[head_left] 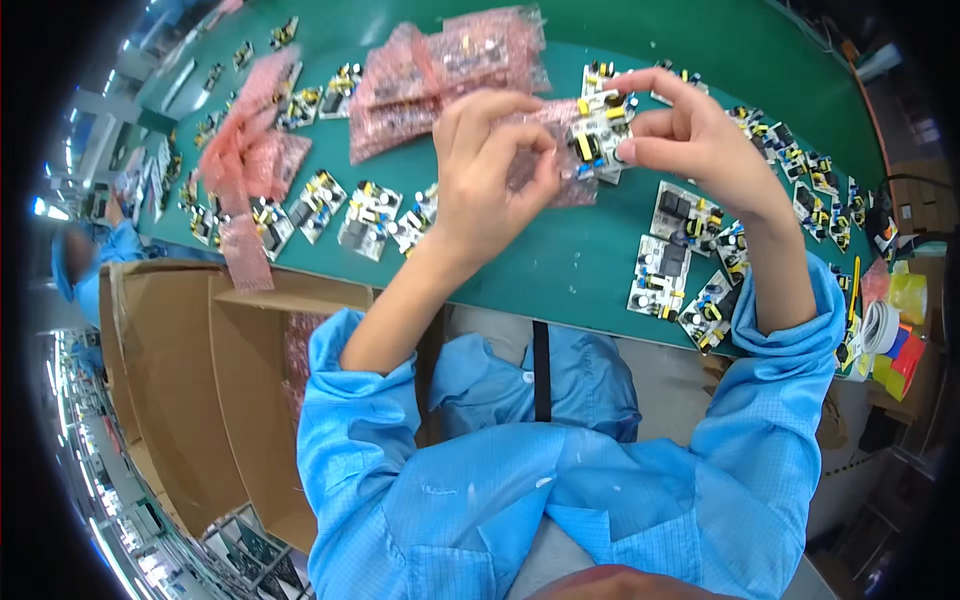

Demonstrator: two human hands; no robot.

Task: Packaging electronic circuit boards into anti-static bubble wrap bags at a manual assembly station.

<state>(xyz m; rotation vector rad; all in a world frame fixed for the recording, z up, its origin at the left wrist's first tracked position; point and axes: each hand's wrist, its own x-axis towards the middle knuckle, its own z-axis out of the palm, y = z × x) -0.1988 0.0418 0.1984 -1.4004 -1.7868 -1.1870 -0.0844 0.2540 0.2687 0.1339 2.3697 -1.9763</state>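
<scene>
My right hand (690, 135) grips a small white circuit board (600, 130) by its right side, thumb below and forefinger along the top. The board carries yellow, black and blue parts. Just left of it, my left hand (490, 165) is closed, its thumb and fingertips pinched at a pink bubble-wrap bag (575, 190). The bag's clear pink film lies against the board's left edge; how far the board sits inside it I cannot tell. Both hands are above the green tabletop (540, 270).
Filled pink bubble bags (400, 85) are piled behind my left hand. Loose pink bubble wrap (250, 160) lies farther left. Circuit boards (370, 215) are spread at left and more boards (660, 275) at right. A cardboard box (170, 320) stands at the near left. Another person (90, 260) is far left.
</scene>
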